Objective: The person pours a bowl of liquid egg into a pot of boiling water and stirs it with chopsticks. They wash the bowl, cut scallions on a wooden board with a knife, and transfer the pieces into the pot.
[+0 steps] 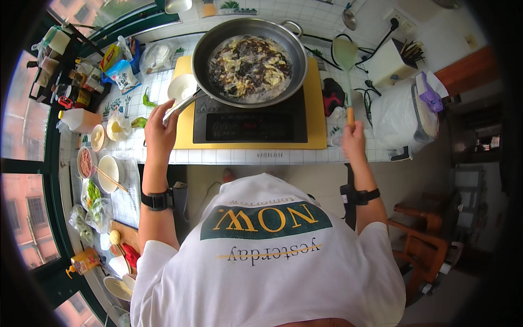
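A large metal wok stands on a black induction cooker. In it is a bubbling soup with dark shreds and pale yellow egg-like pieces. My left hand grips the wok's long metal handle at the lower left. My right hand is closed around the orange-brown handle end of a pale green spatula. The spatula's blade points away from me, to the right of the wok and apart from it. A white bowl sits close to the wok's left side, partly hidden by it.
A yellow board lies under the cooker. Green peppers, a bowl of minced meat and a bowl with chopsticks are at left. A lined bin, a utensil holder and black cables are at right.
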Action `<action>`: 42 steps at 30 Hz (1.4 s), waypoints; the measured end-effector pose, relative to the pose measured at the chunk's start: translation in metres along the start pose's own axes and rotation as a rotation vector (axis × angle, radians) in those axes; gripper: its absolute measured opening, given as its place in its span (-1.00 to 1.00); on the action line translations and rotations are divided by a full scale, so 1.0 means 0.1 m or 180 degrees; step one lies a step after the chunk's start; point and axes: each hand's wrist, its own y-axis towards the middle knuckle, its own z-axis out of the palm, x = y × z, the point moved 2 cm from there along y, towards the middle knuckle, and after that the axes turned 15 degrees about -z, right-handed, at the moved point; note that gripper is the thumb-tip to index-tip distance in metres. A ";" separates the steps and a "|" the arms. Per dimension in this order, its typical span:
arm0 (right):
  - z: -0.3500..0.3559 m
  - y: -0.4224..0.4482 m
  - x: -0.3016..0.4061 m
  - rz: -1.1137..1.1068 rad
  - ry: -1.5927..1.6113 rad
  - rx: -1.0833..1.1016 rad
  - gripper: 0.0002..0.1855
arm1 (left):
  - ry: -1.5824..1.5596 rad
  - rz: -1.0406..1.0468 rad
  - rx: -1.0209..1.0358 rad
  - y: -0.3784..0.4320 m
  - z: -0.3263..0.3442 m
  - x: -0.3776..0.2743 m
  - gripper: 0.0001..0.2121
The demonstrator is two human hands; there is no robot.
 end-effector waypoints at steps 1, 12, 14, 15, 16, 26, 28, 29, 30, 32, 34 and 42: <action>-0.08 0.03 0.17 -0.0410 -0.0413 -0.0130 -0.73 | 0.0248 0.0149 -0.0081 0.02 0.00 0.02 -0.73; -0.73 0.33 1.94 -0.1868 -0.1021 0.0673 -0.65 | 0.1070 0.0209 0.0001 0.14 0.09 0.28 -0.61; -0.74 0.44 2.05 -0.2339 -0.1366 0.0595 -0.64 | 0.1055 0.0211 -0.0017 0.14 0.10 0.31 -0.62; -0.74 0.51 2.09 -0.2323 -0.1452 0.0718 -0.64 | 0.1034 0.0202 -0.0028 0.13 0.10 0.32 -0.62; -0.73 0.59 2.12 -0.2302 -0.1538 0.0840 -0.65 | 0.1013 0.0195 -0.0036 0.13 0.11 0.33 -0.63; -0.39 1.05 2.34 -0.2243 -0.2366 0.1425 -0.77 | 0.0992 0.0333 -0.0144 0.12 0.12 0.37 -0.69; -0.33 1.09 2.40 -0.2177 -0.2377 0.1481 -0.76 | 0.1037 0.0345 -0.0169 0.12 0.12 0.37 -0.69; -0.30 1.12 2.42 -0.2130 -0.2367 0.1502 -0.77 | 0.1040 0.0356 -0.0181 0.12 0.12 0.36 -0.70; -0.29 1.15 2.43 -0.2083 -0.2359 0.1520 -0.77 | 0.1042 0.0370 -0.0193 0.11 0.12 0.36 -0.70; -0.25 1.26 2.39 -0.2089 -0.2345 0.1576 -0.77 | 0.1039 0.0372 -0.0200 0.11 0.12 0.36 -0.70; -0.23 1.38 2.36 -0.2084 -0.2277 0.1630 -0.76 | 0.1023 0.0351 -0.0190 0.11 0.12 0.35 -0.70; -0.04 1.67 2.35 -0.1700 -0.1925 0.1970 -0.75 | 0.0884 0.0192 -0.0109 0.11 0.10 0.31 -0.70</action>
